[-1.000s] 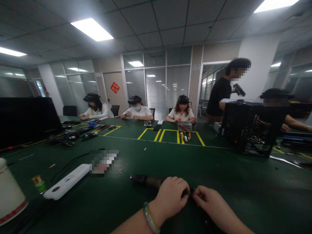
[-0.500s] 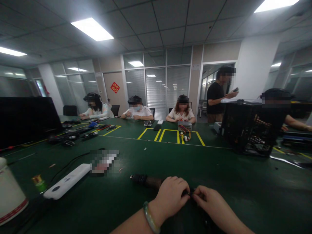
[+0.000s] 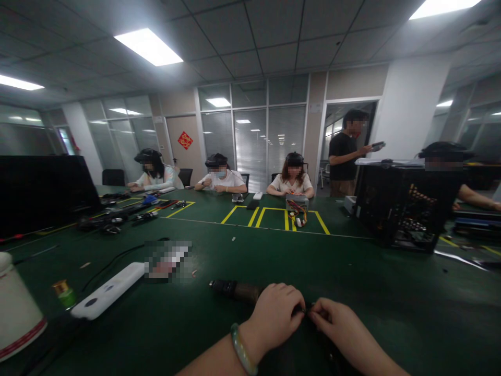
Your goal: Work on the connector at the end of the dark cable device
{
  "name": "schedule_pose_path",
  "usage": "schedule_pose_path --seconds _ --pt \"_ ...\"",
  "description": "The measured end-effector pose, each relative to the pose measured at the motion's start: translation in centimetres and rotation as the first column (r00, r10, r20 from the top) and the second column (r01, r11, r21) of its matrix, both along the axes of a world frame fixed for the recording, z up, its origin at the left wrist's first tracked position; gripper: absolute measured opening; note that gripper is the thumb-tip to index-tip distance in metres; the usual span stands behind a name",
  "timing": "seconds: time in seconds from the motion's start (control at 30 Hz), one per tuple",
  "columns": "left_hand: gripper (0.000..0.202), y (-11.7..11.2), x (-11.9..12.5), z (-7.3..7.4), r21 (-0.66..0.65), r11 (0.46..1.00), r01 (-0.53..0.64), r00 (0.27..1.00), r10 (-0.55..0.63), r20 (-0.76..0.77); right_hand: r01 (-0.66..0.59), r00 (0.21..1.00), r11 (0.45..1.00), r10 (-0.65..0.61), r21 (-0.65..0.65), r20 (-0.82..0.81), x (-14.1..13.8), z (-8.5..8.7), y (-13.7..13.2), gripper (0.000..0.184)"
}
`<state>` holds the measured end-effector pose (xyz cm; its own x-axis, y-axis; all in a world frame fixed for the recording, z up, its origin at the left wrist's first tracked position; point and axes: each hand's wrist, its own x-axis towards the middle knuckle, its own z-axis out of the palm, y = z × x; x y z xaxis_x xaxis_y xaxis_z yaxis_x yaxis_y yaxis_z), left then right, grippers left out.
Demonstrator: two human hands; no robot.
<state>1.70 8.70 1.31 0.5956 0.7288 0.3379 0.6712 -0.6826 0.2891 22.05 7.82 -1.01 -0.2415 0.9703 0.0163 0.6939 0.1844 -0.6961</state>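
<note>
Near the front of the green table (image 3: 164, 339), my left hand (image 3: 275, 313) curls closed, palm down, with a pale green bangle (image 3: 241, 351) on its wrist. Beyond its knuckles, a dark tube-shaped tool (image 3: 235, 290) with a metal tip lies pointing left; it looks like an electric screwdriver. My right hand (image 3: 340, 324) is closed in a pinch just to the right, its fingertips almost meeting those of the left. Between both sets of fingertips is something small and dark, too hidden to name. Dark shapes below the hands blend into the shadow.
To the left are a white power strip (image 3: 109, 292), a small green bottle (image 3: 64, 293), a white container (image 3: 18, 313) and a black monitor (image 3: 47, 196). A black computer case (image 3: 395, 209) stands at the right. Several people sit across the table; one person (image 3: 346, 156) stands behind.
Both my hands stay nearly in place, fingertips still together. The standing person behind has shifted slightly left, and the dark object in that person's hands is held flatter.
</note>
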Motion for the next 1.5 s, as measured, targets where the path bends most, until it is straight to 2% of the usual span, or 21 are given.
schedule_pose_path --seconds 0.3,0.83,1.23,1.5 --pt "0.008 -0.09 0.05 0.18 -0.002 1.0 -0.011 0.999 0.011 -0.036 0.0 1.0 1.0 0.0 0.028 0.017 0.04 -0.46 0.25 0.017" --pt "0.008 -0.13 0.02 0.43 -0.011 1.0 -0.006 0.999 0.005 -0.039 0.0 1.0 1.0 0.0 0.01 -0.001 -0.17 0.34 -0.15 0.017" --pt "0.009 -0.06 0.12 0.31 -0.015 1.0 -0.007 0.999 0.007 -0.052 -0.002 1.0 1.0 0.002 0.03 0.003 -0.08 0.02 -0.08 0.016" --pt "0.007 -0.12 0.07 0.26 -0.008 1.0 0.005 1.0 -0.005 0.012 -0.005 1.0 1.0 0.005 0.007 -0.004 0.03 0.02 -0.12 0.016"
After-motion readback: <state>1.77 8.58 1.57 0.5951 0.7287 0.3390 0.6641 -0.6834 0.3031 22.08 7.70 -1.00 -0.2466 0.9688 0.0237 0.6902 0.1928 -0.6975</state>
